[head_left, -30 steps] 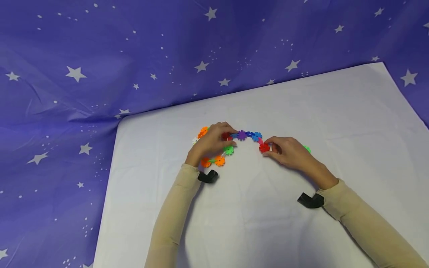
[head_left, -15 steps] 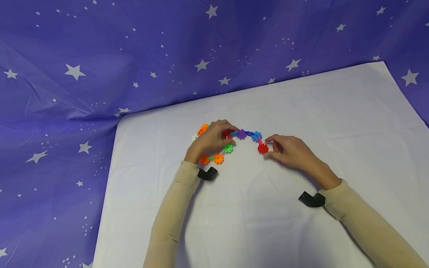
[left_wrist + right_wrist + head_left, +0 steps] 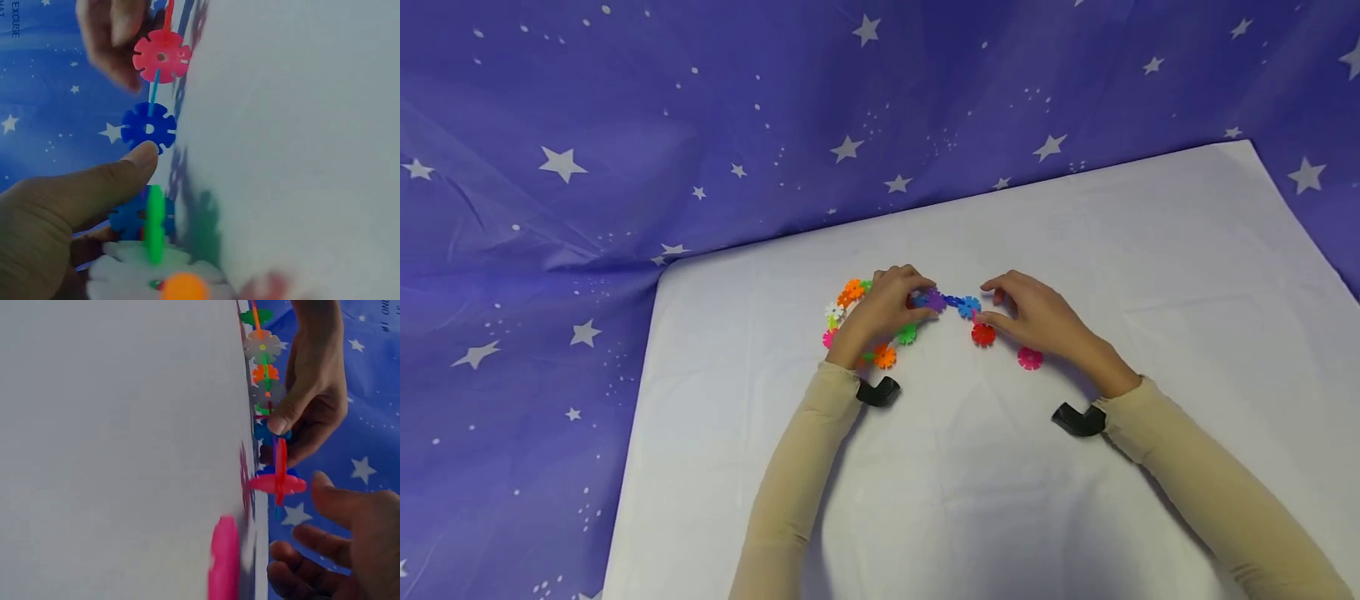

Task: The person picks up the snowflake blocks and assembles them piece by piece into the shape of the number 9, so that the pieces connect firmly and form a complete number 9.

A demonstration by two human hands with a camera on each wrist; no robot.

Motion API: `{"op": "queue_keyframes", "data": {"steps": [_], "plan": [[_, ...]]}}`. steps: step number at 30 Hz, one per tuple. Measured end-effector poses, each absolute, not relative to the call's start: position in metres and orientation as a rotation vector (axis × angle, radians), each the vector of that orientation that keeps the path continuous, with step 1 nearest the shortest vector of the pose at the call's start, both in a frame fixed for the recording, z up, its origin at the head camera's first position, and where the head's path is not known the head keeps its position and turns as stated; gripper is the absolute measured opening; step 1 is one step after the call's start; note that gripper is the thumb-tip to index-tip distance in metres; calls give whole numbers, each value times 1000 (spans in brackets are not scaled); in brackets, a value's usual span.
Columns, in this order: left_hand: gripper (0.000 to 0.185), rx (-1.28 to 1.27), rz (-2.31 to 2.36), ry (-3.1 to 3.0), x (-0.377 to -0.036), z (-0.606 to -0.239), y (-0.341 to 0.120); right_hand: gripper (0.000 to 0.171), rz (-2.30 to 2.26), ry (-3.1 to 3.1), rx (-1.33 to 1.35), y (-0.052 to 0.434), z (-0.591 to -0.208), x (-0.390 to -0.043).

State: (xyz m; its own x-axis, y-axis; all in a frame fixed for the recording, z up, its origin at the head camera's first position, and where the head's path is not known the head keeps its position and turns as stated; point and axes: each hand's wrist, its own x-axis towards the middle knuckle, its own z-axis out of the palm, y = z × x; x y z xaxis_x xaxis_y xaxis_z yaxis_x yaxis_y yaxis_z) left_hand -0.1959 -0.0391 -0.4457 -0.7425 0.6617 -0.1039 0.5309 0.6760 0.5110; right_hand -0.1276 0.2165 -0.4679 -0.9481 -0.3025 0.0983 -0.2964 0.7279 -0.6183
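From the head view, a chain of snowflake discs (image 3: 943, 302) arcs left to right on the white sheet (image 3: 1150, 250), its left part hidden under the left hand (image 3: 883, 312), which pinches it. The right hand (image 3: 1037, 321) pinches the right end; a pink disc (image 3: 1030, 358) lies loose nearby. Both wrist views are blurred up close.

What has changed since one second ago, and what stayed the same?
The right hand let go of the red disc and moved up toward the blue disc; whether it grips it is unclear. A pink disc is now uncovered. The left hand still holds the chain near the purple disc.
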Motion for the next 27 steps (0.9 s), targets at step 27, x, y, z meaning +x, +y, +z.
{"op": "queue_keyframes", "data": {"steps": [27], "plan": [[38,971,904,2569,-199,-470,-48,9,-1320,2671,-618,187,-477,-167]]}}
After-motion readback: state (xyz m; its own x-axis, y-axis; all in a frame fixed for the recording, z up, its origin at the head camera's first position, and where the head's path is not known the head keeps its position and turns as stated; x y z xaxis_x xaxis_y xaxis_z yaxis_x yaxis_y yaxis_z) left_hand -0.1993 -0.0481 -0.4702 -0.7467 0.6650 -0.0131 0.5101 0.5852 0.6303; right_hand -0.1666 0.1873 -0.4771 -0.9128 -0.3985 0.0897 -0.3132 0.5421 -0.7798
